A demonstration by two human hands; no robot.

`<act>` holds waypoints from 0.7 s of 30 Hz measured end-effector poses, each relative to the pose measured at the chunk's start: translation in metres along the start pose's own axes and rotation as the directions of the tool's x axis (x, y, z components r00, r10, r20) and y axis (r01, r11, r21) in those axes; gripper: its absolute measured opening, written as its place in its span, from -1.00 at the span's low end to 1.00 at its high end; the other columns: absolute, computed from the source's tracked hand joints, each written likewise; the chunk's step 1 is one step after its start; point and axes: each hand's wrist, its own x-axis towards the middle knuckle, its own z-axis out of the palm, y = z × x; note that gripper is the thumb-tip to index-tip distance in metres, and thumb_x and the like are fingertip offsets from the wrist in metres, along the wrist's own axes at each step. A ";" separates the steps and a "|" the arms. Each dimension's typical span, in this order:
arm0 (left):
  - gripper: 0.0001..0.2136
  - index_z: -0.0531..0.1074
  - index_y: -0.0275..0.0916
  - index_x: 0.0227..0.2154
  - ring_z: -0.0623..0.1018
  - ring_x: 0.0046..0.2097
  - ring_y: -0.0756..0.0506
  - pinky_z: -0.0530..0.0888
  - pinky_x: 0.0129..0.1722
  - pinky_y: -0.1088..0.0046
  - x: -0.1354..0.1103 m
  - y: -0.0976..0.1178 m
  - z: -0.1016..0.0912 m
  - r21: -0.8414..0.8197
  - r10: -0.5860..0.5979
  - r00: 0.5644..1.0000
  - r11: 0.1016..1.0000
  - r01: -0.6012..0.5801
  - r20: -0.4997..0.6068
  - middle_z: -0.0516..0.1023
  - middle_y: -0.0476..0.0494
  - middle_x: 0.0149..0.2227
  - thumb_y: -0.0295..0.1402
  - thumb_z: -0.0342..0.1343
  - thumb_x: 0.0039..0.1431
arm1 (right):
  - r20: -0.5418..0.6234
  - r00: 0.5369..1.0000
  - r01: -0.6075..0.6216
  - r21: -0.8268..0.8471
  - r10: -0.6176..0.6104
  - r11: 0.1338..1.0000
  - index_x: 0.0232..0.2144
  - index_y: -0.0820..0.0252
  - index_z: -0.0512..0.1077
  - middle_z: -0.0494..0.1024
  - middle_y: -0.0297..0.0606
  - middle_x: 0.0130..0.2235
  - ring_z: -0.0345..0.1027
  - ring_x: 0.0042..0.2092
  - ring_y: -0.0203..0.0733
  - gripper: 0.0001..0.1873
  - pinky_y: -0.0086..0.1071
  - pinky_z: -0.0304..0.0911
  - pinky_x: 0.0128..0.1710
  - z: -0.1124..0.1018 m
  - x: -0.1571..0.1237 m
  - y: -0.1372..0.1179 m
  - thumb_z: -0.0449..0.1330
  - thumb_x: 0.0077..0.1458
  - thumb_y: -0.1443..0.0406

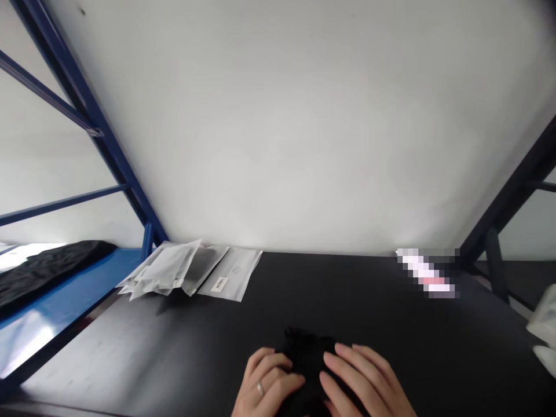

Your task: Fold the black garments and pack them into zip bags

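At the lower middle of the head view, a small piece of black cloth with a ragged-looking upper edge lies on the black tabletop. Its outline merges with the table, so its kind cannot be made out. My left hand, with a silver ring, has its fingers bent and closed on the cloth's left side. Over the right side rests my right hand, fingers stretched and slightly apart, touching the cloth. The lower parts of both hands are cut off by the frame.
Several frosted plastic bags lie at the back left, one with a barcode label. A pixelated item is at the back right. Blue frame bars rise at left, dark ones at right. Black fabric covers a blue surface.
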 end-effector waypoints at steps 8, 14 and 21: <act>-0.76 0.51 -0.10 -0.06 0.72 -0.16 -0.15 0.67 -0.16 0.36 0.033 -0.018 0.012 -0.092 -0.455 0.880 0.879 0.469 0.137 0.71 -0.10 -0.16 -0.44 0.14 0.24 | 0.185 0.964 -0.217 0.139 0.190 0.966 -0.19 0.18 0.50 0.66 -0.13 -0.10 0.60 -0.09 -0.08 -0.79 -0.23 0.54 -0.10 0.057 0.006 0.017 0.08 0.30 0.45; -0.75 0.56 -0.14 -0.09 0.68 -0.03 -0.20 0.66 -0.04 0.22 0.024 -0.025 0.019 -0.052 -0.459 0.878 0.882 0.469 0.135 0.64 -0.23 -0.03 -0.46 0.05 0.27 | 0.286 0.936 -0.253 0.147 0.204 0.956 -0.09 0.16 0.47 0.66 -0.22 -0.14 0.62 -0.21 -0.21 -0.76 -0.39 0.53 -0.20 0.065 0.000 0.022 0.05 0.31 0.43; -0.62 0.50 -0.14 0.12 0.69 -0.02 -0.13 0.65 0.00 0.34 0.020 -0.029 0.020 -0.103 -0.322 0.918 0.930 0.352 0.231 0.68 -0.21 -0.02 -0.54 -0.01 0.35 | 0.258 0.962 -0.114 0.062 0.094 0.992 0.09 0.28 0.49 0.62 -0.08 0.11 0.49 0.15 -0.04 -0.66 -0.20 0.40 0.16 0.055 -0.004 0.005 0.15 0.35 0.26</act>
